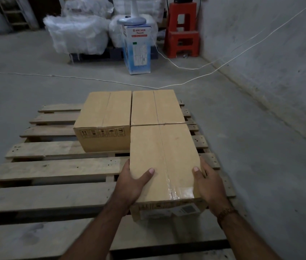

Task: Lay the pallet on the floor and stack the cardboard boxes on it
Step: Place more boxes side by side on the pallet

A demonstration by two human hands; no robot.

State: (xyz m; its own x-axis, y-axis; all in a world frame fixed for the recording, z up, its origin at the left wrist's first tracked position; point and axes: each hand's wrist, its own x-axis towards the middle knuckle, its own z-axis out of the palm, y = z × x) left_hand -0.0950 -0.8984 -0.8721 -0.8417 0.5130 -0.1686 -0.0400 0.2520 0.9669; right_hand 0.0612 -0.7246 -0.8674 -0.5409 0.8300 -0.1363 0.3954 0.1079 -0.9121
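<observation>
Head camera, what does it show?
— Looking down at a wooden pallet point(54, 169) lying flat on a grey concrete floor point(26, 59). Two sealed cardboard boxes sit side by side at its far end: the left box point(104, 117) and the right box point(156, 106), their sides touching.

And the hands?
— Both hold a third box point(164, 162). The left hand point(136, 182) wraps its near left edge, thumb on top; the right hand point(209, 182) clasps the near right edge the same way. Gripping opposite sides likely keeps the box square while it is lined up behind the right box, whose near edge it meets. Whether its base fully rests on the slats I cannot tell.

Why that spot?
— It seems to begin a second row, packed tight so the load stays compact.

Anything nearby or in the way?
— A white cable point(95, 79) trails across the floor beyond the pallet. Further back stand a blue-and-white carton point(138, 51), plastic-wrapped bundles point(79, 34) and stacked red stools point(183, 29), all well apart. The slats beside the held box are bare — nothing blocks the next placement
</observation>
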